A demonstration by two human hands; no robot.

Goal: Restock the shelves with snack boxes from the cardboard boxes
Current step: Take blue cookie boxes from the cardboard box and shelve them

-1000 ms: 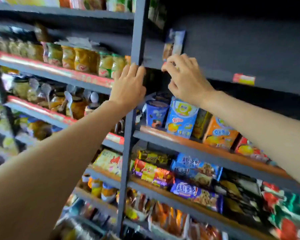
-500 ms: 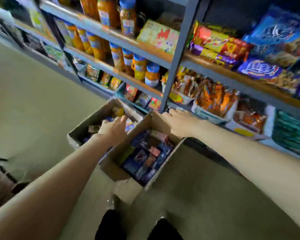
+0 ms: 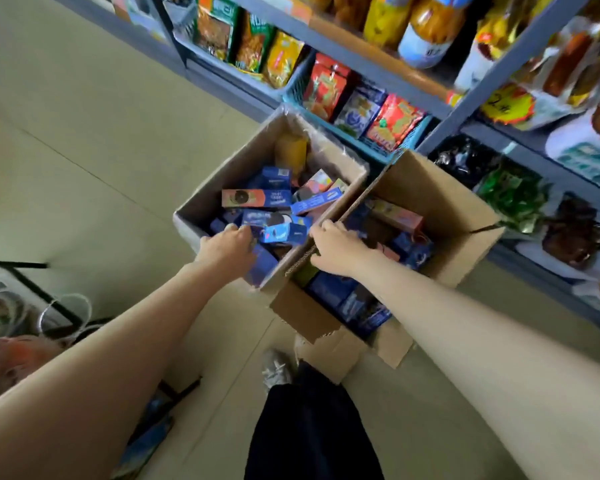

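Shelves [image 3: 388,69]: grey racks along the top and right, stocked with snack bags and jars.
Left cardboard box [image 3: 222,174]: open on the floor beside the shelves, full of blue snack boxes [image 3: 284,233].
Right cardboard box [image 3: 440,202]: open, touching the left one, also holding snack boxes.
Left hand [image 3: 227,245]: inside the left box's near corner, fingers curled down among the blue boxes; whether it grips one, I cannot tell.
Right hand [image 3: 333,247]: on the wall where the two boxes meet, fingers curled over the edge.

Head view, steeply downward (close overhead)
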